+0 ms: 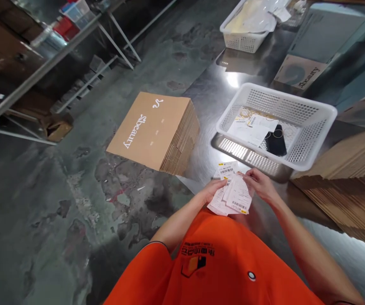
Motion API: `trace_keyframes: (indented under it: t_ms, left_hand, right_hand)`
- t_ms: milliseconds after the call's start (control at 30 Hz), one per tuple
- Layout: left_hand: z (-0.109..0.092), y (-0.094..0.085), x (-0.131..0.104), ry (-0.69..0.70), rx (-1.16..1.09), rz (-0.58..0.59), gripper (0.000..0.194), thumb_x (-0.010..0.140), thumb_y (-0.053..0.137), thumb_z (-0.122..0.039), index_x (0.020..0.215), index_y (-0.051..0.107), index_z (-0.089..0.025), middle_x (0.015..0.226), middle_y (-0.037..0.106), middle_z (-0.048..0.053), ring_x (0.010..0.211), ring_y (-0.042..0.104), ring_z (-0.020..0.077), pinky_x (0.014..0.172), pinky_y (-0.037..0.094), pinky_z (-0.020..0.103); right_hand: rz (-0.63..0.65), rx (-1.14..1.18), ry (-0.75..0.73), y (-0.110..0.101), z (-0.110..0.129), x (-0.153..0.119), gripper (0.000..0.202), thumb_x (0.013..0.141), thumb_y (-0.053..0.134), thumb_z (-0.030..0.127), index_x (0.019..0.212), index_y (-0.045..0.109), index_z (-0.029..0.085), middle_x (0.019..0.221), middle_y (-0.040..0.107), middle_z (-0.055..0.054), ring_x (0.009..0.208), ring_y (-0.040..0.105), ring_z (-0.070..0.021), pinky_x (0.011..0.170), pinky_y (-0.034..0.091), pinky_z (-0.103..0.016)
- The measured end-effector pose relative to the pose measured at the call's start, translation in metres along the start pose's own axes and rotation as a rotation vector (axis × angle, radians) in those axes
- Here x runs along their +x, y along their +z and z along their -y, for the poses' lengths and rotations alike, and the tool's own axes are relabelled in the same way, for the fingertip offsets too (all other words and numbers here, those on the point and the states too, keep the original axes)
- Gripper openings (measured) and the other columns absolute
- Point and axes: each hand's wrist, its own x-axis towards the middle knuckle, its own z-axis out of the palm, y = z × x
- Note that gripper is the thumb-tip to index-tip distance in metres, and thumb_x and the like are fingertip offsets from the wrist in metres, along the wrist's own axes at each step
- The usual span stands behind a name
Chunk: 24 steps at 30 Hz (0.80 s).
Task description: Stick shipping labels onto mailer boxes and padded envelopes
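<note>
Several white printed labels (237, 195) with barcodes and yellow marks are fanned out close to my orange shirt, above the metal table's near edge. My left hand (213, 190) pinches their left side. My right hand (259, 183) grips the upper right corner of the papers, thumb and fingers closed. Just beyond stands a white perforated basket (312, 159); inside it lie more paper slips (249, 129), a black phone (277, 142) and some rubber bands.
A stack of flat brown cartons (150, 131) sits at the table's left edge. More folded cardboard (344, 178) stands on the right. Another white basket (244, 41) with plastic bags is at the back, near printed boxes (299, 72). A metal rack (45, 67) stands across the floor.
</note>
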Motion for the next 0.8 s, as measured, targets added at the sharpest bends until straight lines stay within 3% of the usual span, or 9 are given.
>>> trace_keyframes:
  t_ms: [100,200,300,433,567,667,733,800]
  left_hand:
    - [0.000,-0.009,0.004,0.068,0.109,-0.070,0.028,0.074,0.082,-0.031,0.089,0.074,-0.009,0.085,0.077,0.012,0.074,0.070,0.0217,0.083,0.054,0.037]
    - [-0.001,-0.023,0.008,0.145,0.186,-0.199,0.030,0.073,0.083,-0.035,0.085,0.074,-0.009,0.082,0.076,0.011,0.072,0.069,0.0208,0.084,0.053,0.036]
    - [0.000,-0.028,0.010,0.161,0.104,-0.186,0.034,0.074,0.082,-0.039,0.089,0.074,-0.009,0.086,0.077,0.013,0.076,0.070,0.0223,0.086,0.053,0.037]
    - [0.006,-0.006,0.013,0.104,-0.061,-0.112,0.037,0.077,0.079,-0.043,0.095,0.072,-0.012,0.086,0.076,0.010,0.078,0.070,0.0219,0.087,0.054,0.037]
    - [0.012,0.013,0.009,0.001,-0.116,-0.065,0.056,0.080,0.066,-0.066,0.097,0.071,-0.013,0.086,0.075,0.013,0.086,0.071,0.0277,0.088,0.054,0.043]
    - [0.014,0.012,0.001,0.113,-0.041,-0.081,0.051,0.069,0.084,-0.049,0.103,0.070,-0.014,0.089,0.075,0.010,0.086,0.071,0.0269,0.090,0.053,0.043]
    - [0.013,0.009,-0.002,0.179,-0.017,-0.126,0.049,0.060,0.091,-0.029,0.102,0.069,-0.014,0.093,0.075,0.009,0.086,0.070,0.0252,0.092,0.052,0.043]
    - [0.013,0.008,-0.003,0.202,-0.019,-0.140,0.046,0.060,0.090,-0.023,0.099,0.068,-0.013,0.097,0.075,0.010,0.089,0.070,0.0254,0.094,0.051,0.043]
  right_hand:
    - [-0.045,-0.020,0.004,-0.013,0.001,0.002,0.038,0.072,0.070,0.057,0.070,0.056,0.022,0.066,0.055,0.000,0.062,0.047,-0.0148,0.056,0.037,-0.028]
    - [-0.235,0.070,0.000,-0.037,0.000,0.002,0.036,0.069,0.074,0.054,0.073,0.057,0.022,0.068,0.057,0.000,0.061,0.048,-0.0145,0.056,0.037,-0.028]
    - [-0.258,0.123,-0.012,-0.044,0.005,-0.002,0.036,0.069,0.075,0.053,0.079,0.059,0.023,0.071,0.060,-0.001,0.062,0.051,-0.0158,0.056,0.039,-0.029]
    - [0.032,-0.226,-0.101,-0.001,0.019,-0.007,0.020,0.082,0.062,0.044,0.080,0.061,0.024,0.075,0.065,-0.003,0.070,0.058,-0.0207,0.063,0.042,-0.031]
    - [0.060,-0.592,-0.070,0.043,0.021,0.001,0.012,0.086,0.055,0.030,0.091,0.062,0.022,0.087,0.070,-0.008,0.077,0.062,-0.0249,0.065,0.041,-0.034]
    - [0.027,-0.467,-0.112,0.041,0.014,0.005,0.017,0.087,0.056,0.034,0.098,0.060,0.022,0.094,0.070,-0.008,0.081,0.063,-0.0232,0.070,0.045,-0.033]
    - [-0.076,-0.320,-0.132,0.028,0.010,0.005,0.022,0.089,0.055,0.041,0.100,0.059,0.023,0.094,0.069,-0.007,0.079,0.063,-0.0209,0.072,0.047,-0.033]
    - [-0.196,-0.271,-0.130,0.013,0.007,0.002,0.026,0.090,0.053,0.047,0.098,0.059,0.023,0.091,0.068,-0.006,0.074,0.061,-0.0199,0.070,0.048,-0.033]
